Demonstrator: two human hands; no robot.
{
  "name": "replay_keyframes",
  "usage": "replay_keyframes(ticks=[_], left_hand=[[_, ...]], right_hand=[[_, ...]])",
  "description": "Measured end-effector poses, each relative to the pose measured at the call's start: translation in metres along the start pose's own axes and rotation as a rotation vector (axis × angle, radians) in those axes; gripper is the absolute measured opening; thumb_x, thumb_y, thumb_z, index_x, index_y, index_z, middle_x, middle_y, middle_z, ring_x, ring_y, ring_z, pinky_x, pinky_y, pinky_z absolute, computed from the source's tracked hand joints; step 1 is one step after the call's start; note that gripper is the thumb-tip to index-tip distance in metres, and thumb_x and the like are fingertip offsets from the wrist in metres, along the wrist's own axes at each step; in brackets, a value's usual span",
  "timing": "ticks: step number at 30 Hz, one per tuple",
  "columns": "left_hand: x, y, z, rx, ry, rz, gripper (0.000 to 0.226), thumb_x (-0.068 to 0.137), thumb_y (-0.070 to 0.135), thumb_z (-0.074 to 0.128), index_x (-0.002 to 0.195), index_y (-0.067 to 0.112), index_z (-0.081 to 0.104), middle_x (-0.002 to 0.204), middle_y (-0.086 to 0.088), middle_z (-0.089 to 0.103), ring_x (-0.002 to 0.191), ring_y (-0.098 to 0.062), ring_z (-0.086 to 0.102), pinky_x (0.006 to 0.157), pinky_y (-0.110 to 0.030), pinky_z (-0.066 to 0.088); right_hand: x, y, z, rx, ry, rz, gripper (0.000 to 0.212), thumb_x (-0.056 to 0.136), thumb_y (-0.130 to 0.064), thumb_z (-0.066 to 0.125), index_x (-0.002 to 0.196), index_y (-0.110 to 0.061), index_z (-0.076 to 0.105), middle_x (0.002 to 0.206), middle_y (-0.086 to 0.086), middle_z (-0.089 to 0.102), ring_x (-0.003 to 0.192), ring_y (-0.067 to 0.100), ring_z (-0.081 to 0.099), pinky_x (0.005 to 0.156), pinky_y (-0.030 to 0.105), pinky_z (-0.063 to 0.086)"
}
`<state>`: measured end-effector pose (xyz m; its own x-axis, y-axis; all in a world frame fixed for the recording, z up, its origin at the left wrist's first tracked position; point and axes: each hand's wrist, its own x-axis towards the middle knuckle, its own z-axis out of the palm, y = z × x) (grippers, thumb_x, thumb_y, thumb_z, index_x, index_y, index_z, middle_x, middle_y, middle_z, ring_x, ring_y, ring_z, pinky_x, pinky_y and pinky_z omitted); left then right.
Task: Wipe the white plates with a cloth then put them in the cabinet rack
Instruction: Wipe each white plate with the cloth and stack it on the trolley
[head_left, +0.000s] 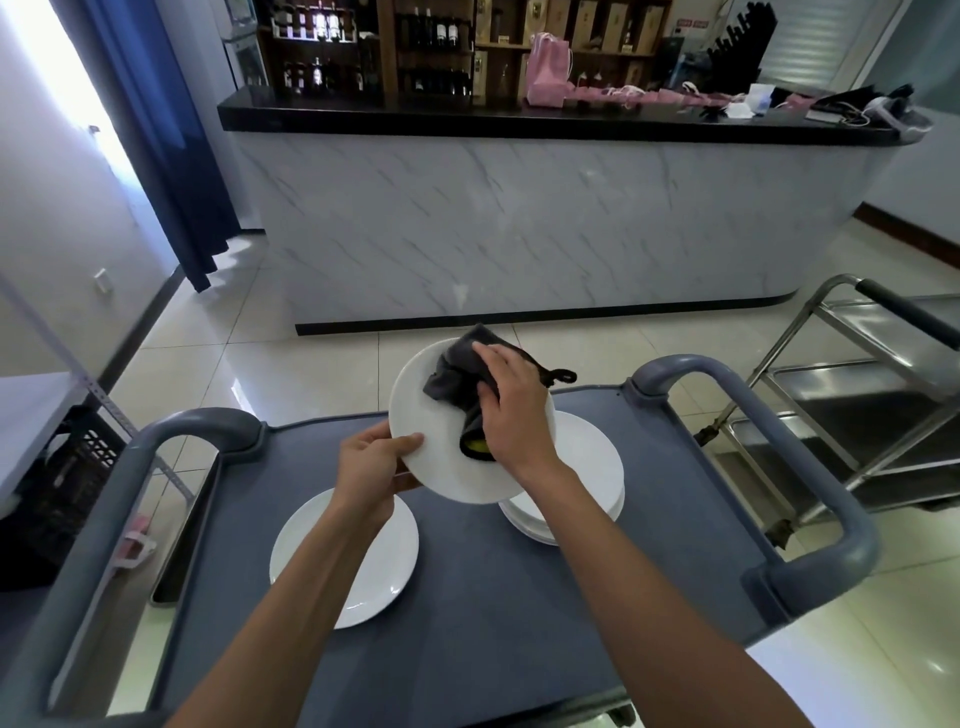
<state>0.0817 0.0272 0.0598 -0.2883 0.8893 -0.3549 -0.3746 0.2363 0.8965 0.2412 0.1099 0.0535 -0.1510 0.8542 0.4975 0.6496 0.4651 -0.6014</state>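
Observation:
A white plate (441, 467) is held tilted above the grey cart top (519, 597). My left hand (371, 462) grips its near-left rim, thumb on the face. My right hand (511, 405) presses a dark grey cloth (452, 376) against the plate's upper face, fingers spread over the cloth. A single white plate (363, 566) lies on the cart at the left, partly under my left forearm. A stack of white plates (592, 467) sits on the cart to the right, partly hidden behind the held plate.
The cart has grey handles at the left (156, 447) and right (810, 467). A steel trolley (857, 395) stands to the right. A marble-fronted bar counter (519, 218) is ahead. A shelf frame with a black crate (67, 483) stands left.

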Motion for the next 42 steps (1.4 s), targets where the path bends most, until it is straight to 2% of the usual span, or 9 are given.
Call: replay_keyframes(ticks=[4,7,14,19,23,29,33,36,42], left_hand=[[0.002,-0.003,-0.001,-0.028,0.045,0.01,0.024,0.089,-0.007,0.061,0.102,0.009,0.073,0.091,-0.011,0.076,0.083,-0.033,0.07,0.064,-0.038,0.061],[0.004,-0.005,-0.005,-0.042,0.083,0.035,0.027,0.089,-0.009,0.058,0.1,0.009,0.073,0.09,-0.011,0.074,0.079,-0.032,0.067,0.06,-0.035,0.06],[0.007,-0.007,-0.006,-0.048,0.098,0.065,0.027,0.089,-0.007,0.061,0.099,0.014,0.074,0.087,-0.007,0.075,0.075,-0.027,0.068,0.058,-0.032,0.058],[0.007,-0.007,-0.004,-0.048,0.092,0.06,0.024,0.09,-0.005,0.061,0.107,0.009,0.073,0.089,-0.01,0.075,0.075,-0.027,0.068,0.054,-0.029,0.057],[0.007,-0.005,0.0,-0.028,0.049,0.062,0.024,0.09,-0.005,0.062,0.103,0.012,0.074,0.093,-0.011,0.076,0.079,-0.028,0.07,0.059,-0.033,0.059],[0.003,-0.005,0.002,0.019,0.024,0.088,0.026,0.089,-0.008,0.062,0.097,0.014,0.074,0.086,-0.006,0.077,0.079,-0.028,0.071,0.061,-0.034,0.059],[-0.003,-0.007,0.007,0.067,-0.023,0.073,0.026,0.089,-0.008,0.062,0.097,0.013,0.074,0.084,-0.007,0.078,0.073,-0.027,0.072,0.058,-0.034,0.06],[-0.007,-0.012,0.011,0.099,-0.05,0.065,0.026,0.087,-0.009,0.063,0.098,0.011,0.075,0.086,-0.009,0.078,0.072,-0.029,0.074,0.056,-0.033,0.058],[-0.008,-0.013,0.005,0.073,-0.038,0.081,0.027,0.087,-0.008,0.063,0.102,0.01,0.075,0.089,-0.009,0.078,0.075,-0.028,0.072,0.058,-0.034,0.057]], right_hand=[[-0.023,0.001,0.006,0.032,-0.126,-0.042,0.048,0.095,-0.011,0.052,0.142,-0.019,0.057,0.14,0.005,0.056,0.128,0.027,0.048,0.112,0.043,0.038],[-0.041,0.003,0.004,0.05,-0.176,-0.066,0.048,0.097,-0.009,0.052,0.142,-0.021,0.056,0.142,0.002,0.054,0.129,0.024,0.047,0.112,0.038,0.037],[-0.072,0.016,0.0,0.069,-0.112,0.007,0.049,0.094,-0.005,0.052,0.14,-0.02,0.059,0.141,0.001,0.055,0.129,0.02,0.048,0.112,0.038,0.039],[-0.082,0.014,-0.001,0.073,-0.075,-0.023,0.048,0.095,-0.005,0.054,0.139,-0.023,0.06,0.14,0.0,0.056,0.13,0.019,0.049,0.109,0.039,0.042],[-0.072,0.006,-0.001,0.095,-0.016,-0.005,0.047,0.095,-0.003,0.052,0.136,-0.022,0.063,0.139,0.001,0.058,0.129,0.02,0.05,0.11,0.039,0.041],[-0.038,0.009,-0.002,0.092,0.087,0.127,0.045,0.097,-0.003,0.054,0.137,-0.021,0.063,0.139,0.002,0.058,0.129,0.021,0.048,0.112,0.039,0.039],[-0.02,-0.002,0.001,0.067,0.069,0.065,0.042,0.099,-0.007,0.051,0.138,-0.02,0.062,0.139,0.004,0.058,0.127,0.024,0.049,0.112,0.035,0.037],[-0.01,-0.014,0.006,0.087,0.018,0.002,0.042,0.102,-0.01,0.047,0.14,-0.019,0.059,0.141,0.005,0.056,0.13,0.025,0.048,0.114,0.038,0.038],[0.004,-0.01,0.004,0.084,0.034,0.014,0.043,0.1,-0.008,0.049,0.14,-0.019,0.059,0.138,0.006,0.057,0.126,0.026,0.049,0.11,0.037,0.039]])
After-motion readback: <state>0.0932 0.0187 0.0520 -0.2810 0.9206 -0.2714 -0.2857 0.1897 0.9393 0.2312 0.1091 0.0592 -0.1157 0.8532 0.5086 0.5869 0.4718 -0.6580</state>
